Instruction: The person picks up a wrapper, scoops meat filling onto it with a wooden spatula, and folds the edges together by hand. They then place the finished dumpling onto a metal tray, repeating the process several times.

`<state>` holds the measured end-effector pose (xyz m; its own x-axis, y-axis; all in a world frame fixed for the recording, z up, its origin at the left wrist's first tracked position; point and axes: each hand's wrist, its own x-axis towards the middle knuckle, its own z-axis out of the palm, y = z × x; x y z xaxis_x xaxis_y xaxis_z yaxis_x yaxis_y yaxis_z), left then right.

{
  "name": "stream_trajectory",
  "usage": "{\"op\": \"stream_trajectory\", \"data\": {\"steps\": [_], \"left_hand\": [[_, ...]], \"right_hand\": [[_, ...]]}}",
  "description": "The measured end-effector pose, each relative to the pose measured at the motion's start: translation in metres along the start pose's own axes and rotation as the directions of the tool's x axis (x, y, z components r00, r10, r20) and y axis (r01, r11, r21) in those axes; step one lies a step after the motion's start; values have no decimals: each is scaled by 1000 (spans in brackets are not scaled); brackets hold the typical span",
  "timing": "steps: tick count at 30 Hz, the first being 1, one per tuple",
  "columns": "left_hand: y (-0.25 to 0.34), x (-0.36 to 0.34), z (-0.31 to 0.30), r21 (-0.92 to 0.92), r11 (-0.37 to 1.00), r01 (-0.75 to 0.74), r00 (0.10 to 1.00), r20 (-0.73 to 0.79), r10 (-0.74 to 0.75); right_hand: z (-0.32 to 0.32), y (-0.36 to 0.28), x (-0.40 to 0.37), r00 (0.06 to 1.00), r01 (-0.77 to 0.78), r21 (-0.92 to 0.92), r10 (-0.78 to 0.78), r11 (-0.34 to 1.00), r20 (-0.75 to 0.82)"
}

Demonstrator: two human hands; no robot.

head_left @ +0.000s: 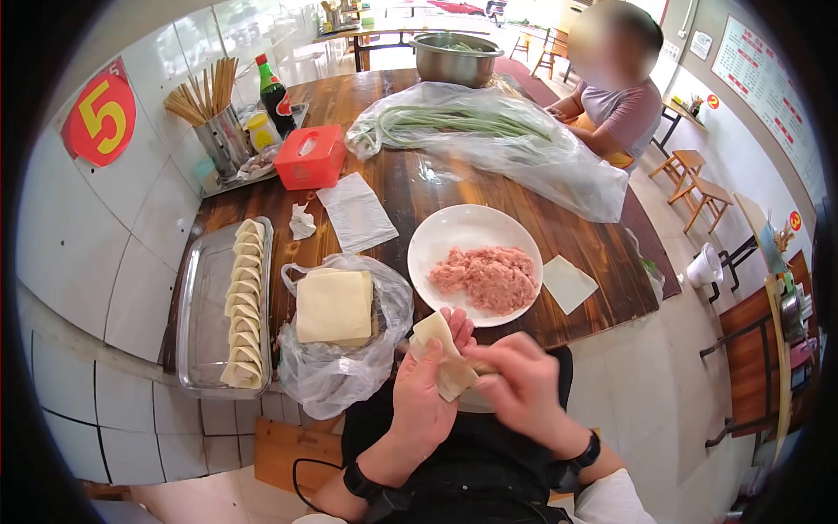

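Left hand [426,382], fingers curled, holds pale folded dough wrapper [449,367] below white round plate [428,279] of pink minced meat [493,278]; right hand [524,380], fingers bent, at wrapper's edge, grip unclear.

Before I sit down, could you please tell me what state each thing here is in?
Held wrapper, partly folded
Left hand, closed on held wrapper
Right hand, fingers bent, blurred
Wrapper stack, flat
Single wrapper, flat
Minced meat, raw
Plate, partly covered
Tray, partly filled
Dumplings, folded, in a row
Sauce bottle, upright, capped
Long greens, bagged
Pot, uncovered
Small tissue, crumpled
Plastic bag, open, crumpled
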<state>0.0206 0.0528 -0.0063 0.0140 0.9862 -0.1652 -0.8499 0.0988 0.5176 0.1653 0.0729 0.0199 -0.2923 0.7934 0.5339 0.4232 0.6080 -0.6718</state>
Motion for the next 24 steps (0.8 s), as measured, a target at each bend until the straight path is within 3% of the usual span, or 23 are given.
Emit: {"op": "stream_trajectory", "data": {"steps": [1,3,4,6,10,12,15,16,19,21,23,24], "left_hand": [[2,-1,1,-1,1000,-5,1000,-2,5],[6,-1,4,-77,997,27,998,-47,-31],[8,-1,5,-80,996,26,999,-46,-30],[10,-3,7,-17,996,92,995,-46,-93],[6,-1,5,53,992,117,991,-70,-113],[4,0,1,96,984,148,989,-42,-144],[5,-2,5,86,984,153,988,-48,-150],[6,-1,5,88,984,157,987,-48,-153],[6,0,7,71,988,138,990,-34,-136],[8,1,10,70,989,133,990,-45,-130],[8,3,9,71,988,134,990,-47,-131],[7,4,8,71,988,137,990,-50,-134]], "right_hand": [[-9,5,2,999,-45,-30,44,999,-32],[-27,6,10,999,-37,-264,25,964,-46],[-32,9,12,999,-34,-266,23,963,-44],[-40,14,12,999,42,-415,-31,909,31],[-44,19,10,1000,9,-416,-1,909,20],[-43,20,8,996,-85,-428,71,900,-47],[-46,35,10,982,-158,-488,85,858,-169],[-49,42,13,984,-112,-545,17,831,-177],[-55,45,20,998,-59,-635,28,771,-59],[-59,42,20,998,-56,-646,32,762,-49],[-62,36,19,989,-143,-354,116,924,-96],[-61,32,18,989,-139,-356,114,924,-92]]}}
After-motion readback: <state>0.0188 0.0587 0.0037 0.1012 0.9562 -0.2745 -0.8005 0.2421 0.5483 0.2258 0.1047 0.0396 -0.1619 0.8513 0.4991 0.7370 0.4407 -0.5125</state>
